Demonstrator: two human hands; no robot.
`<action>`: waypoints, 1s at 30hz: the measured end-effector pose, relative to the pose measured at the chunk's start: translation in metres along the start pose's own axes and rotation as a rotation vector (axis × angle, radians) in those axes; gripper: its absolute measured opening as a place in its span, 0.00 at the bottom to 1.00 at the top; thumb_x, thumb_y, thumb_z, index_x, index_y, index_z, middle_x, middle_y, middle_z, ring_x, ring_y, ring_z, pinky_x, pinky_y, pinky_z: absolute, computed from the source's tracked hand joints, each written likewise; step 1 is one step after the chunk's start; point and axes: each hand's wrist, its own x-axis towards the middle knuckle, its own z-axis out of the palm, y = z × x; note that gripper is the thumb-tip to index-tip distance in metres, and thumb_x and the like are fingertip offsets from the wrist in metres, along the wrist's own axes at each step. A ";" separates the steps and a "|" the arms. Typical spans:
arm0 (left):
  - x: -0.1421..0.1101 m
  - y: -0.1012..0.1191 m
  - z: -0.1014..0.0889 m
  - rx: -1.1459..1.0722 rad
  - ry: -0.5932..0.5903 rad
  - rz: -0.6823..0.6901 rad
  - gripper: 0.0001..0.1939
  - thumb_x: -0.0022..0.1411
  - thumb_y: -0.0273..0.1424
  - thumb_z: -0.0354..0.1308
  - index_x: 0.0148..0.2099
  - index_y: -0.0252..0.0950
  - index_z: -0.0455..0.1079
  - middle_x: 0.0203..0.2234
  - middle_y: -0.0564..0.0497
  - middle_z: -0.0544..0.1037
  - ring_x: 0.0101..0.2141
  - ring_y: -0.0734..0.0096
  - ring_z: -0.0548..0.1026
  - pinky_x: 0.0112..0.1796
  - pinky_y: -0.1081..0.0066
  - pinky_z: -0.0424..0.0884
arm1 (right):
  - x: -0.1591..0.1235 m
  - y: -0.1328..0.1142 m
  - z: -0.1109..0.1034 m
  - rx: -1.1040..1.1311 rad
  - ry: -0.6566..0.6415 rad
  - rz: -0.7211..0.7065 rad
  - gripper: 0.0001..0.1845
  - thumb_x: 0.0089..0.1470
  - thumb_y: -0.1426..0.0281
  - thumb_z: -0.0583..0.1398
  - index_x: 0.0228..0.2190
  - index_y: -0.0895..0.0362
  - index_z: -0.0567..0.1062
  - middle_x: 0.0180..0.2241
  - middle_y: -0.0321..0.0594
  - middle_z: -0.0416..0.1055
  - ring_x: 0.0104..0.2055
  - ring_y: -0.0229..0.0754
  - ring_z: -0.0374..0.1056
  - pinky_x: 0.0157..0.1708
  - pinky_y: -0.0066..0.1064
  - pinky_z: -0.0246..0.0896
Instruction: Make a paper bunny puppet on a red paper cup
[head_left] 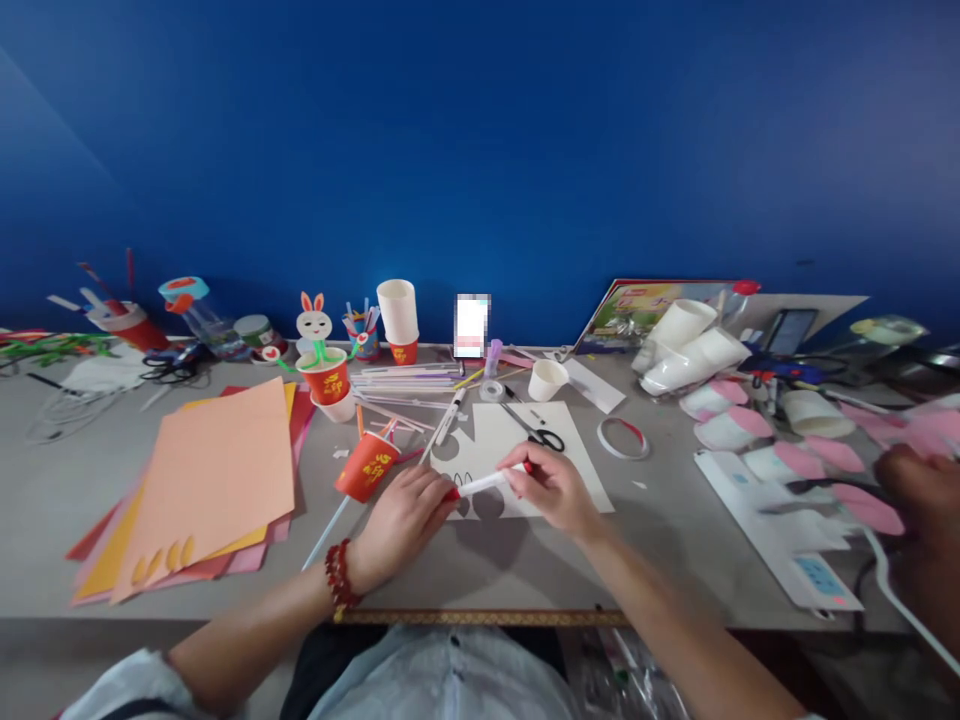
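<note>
Behind everything rises a blue wall [480, 150], smooth and plain, over a long grey table [360, 580] crowded with craft things. Leaning at the back, a colourful printed board [637, 305] carries lettering too small for me to read. Coloured paper [217, 470] lies in a fanned stack on the left, peach on top with orange, red and pink edges showing. In the middle rests a white sheet [574, 470], flat, a curved notch in its left edge and looped outlines drawn near the hands. Over by the right edge, another person's hand [919, 500] is beside some pink-ended paper rolls [731, 428]. Gold Chinese-style characters mark the glossy red cups: one cup [328, 381] stands upright under a paper rabbit face [314, 325], another [369, 467] tilts beside the left hand [405, 515]. That wrist wears a red beaded bracelet [339, 578]. Black-handled scissors [534, 432] lie on the sheet, just beyond the right hand [553, 488]. Smallest of what I pick out, a slim white marker [484, 484] with red ends stretches between the two hands, above the sheet: the left fingers are closed around one red end, the right fingers pinch it near the other. I can't make out any brand on its barrel.
</note>
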 end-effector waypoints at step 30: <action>-0.007 -0.009 0.014 0.139 -0.274 0.062 0.09 0.70 0.29 0.51 0.44 0.32 0.71 0.49 0.42 0.78 0.51 0.58 0.76 0.51 0.57 0.73 | 0.020 0.052 0.041 0.062 -0.083 0.079 0.03 0.53 0.69 0.59 0.29 0.55 0.69 0.21 0.30 0.70 0.22 0.35 0.64 0.24 0.25 0.58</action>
